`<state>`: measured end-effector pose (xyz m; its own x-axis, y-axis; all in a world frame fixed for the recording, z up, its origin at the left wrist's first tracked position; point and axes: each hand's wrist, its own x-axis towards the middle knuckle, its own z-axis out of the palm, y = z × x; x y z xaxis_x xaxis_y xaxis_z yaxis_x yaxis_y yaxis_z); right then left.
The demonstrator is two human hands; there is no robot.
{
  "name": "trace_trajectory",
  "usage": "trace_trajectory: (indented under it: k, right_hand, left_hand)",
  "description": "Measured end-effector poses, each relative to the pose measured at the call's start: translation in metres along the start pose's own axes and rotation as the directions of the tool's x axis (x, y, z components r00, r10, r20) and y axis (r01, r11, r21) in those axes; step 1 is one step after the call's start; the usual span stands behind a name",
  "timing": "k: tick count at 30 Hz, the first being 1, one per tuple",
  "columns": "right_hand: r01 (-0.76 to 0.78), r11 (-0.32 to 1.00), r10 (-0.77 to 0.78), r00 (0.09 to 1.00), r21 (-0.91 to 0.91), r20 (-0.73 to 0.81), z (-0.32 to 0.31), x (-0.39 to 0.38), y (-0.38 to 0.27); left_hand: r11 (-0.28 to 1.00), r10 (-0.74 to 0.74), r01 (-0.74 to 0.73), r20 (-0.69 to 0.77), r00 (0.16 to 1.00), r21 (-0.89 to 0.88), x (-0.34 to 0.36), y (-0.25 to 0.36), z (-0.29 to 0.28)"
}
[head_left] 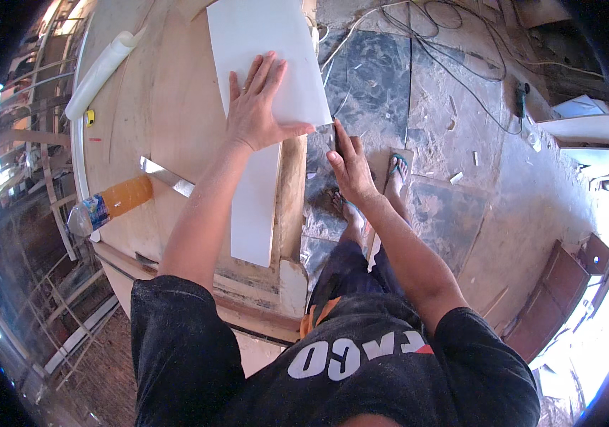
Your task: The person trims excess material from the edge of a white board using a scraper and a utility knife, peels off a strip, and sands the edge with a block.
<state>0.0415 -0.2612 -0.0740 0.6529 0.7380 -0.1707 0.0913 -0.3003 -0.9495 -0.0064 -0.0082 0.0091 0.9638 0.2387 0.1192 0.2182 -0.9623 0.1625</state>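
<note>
My left hand (256,107) lies flat with spread fingers on a white panel (258,32), near the end closest to me. At that panel's near right corner is my right hand (351,165), its index finger stretched toward the edge and the thumb apart. A thin dark object (333,135) shows between that thumb and index finger; its kind cannot be made out. Beneath my left wrist a narrower white strip (251,213) lies along the wooden workbench (176,85).
On the bench left of my forearm are a metal ruler (166,176), an orange drink bottle (116,203), a yellow tape measure (89,118) and a white roll (102,75). Cables (432,50) and scraps lie over the dusty floor (454,142) at right. Brown boards (543,306) lean farther right.
</note>
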Motion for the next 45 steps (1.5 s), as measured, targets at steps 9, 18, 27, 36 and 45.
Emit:
trace_trajectory:
  k: [9, 18, 27, 36, 45]
  right_hand:
    - [0.001, 0.988, 0.016, 0.994, 0.153, -0.107, 0.031, -0.006, -0.011]
    - [-0.015, 0.946, 0.066, 0.987, 0.325, -0.145, 0.056, -0.006, -0.006]
    - [-0.064, 0.858, 0.174, 0.97, 0.51, -0.171, 0.069, -0.008, -0.023]
    - [-0.112, 0.819, 0.247, 0.954, 0.563, -0.17, 0.072, -0.007, -0.04]
    - [-0.188, 0.834, 0.304, 0.941, 0.518, -0.149, 0.069, -0.005, -0.041]
  left_hand:
    - [1.0, -0.02, 0.02, -0.002, 1.0, 0.023, 0.002, -0.001, -0.002]
    - [0.999, -0.036, 0.036, -0.007, 0.999, 0.039, 0.001, 0.001, -0.001]
    - [0.998, -0.045, 0.046, -0.004, 0.999, 0.054, 0.0, 0.0, 0.001]
    - [0.997, -0.047, 0.047, 0.002, 0.999, 0.06, 0.001, 0.001, 0.001]
    - [0.997, -0.055, 0.055, 0.01, 0.998, 0.062, -0.001, -0.001, 0.002]
